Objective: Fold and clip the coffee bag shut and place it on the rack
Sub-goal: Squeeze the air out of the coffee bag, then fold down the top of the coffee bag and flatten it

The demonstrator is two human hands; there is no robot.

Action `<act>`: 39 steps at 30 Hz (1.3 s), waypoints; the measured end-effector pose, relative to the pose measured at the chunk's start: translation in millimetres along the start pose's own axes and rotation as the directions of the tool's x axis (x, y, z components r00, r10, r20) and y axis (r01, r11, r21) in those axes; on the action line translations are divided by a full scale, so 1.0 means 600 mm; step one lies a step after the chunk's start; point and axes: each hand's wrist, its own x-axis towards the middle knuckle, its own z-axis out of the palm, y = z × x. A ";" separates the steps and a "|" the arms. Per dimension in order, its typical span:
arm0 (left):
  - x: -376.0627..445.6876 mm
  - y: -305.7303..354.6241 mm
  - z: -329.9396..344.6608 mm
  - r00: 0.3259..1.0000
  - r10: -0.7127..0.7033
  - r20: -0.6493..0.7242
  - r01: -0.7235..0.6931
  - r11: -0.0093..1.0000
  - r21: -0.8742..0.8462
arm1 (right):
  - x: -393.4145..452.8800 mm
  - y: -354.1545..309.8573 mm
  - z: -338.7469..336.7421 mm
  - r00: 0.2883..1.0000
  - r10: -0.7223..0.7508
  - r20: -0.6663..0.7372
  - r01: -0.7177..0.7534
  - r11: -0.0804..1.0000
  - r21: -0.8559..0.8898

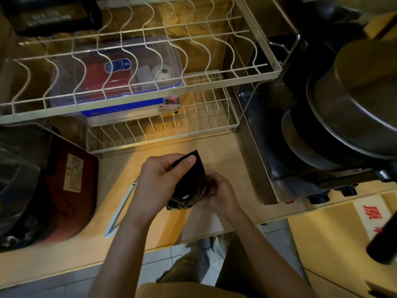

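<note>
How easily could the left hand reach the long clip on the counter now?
Probably yes, but not at once. The clip lies bare on the counter just beside the left hand, with nothing between them. However, that hand is pinching the coffee bag top, so it must release first.

Warm yellow light falls on a pale wooden bench [225, 147]. Pale grey floor tiles [159, 261] show below its front edge. A cream cabinet [335, 244] stands at right.
</note>
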 end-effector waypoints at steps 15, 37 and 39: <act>-0.018 -0.144 -0.105 0.951 -0.252 -0.178 0.262 0.964 0.036 | 0.020 -0.095 -0.057 0.895 -0.149 0.420 0.173 0.985 -0.019; -0.051 -0.236 -0.015 0.975 0.220 0.037 -0.203 0.804 0.559 | 0.028 -0.269 -0.179 0.825 -0.214 0.523 0.412 0.862 -0.297; -0.047 -0.232 -0.013 0.971 0.230 0.070 -0.229 0.798 0.557 | 0.020 -0.319 -0.178 0.792 -0.255 0.555 0.479 0.823 -0.304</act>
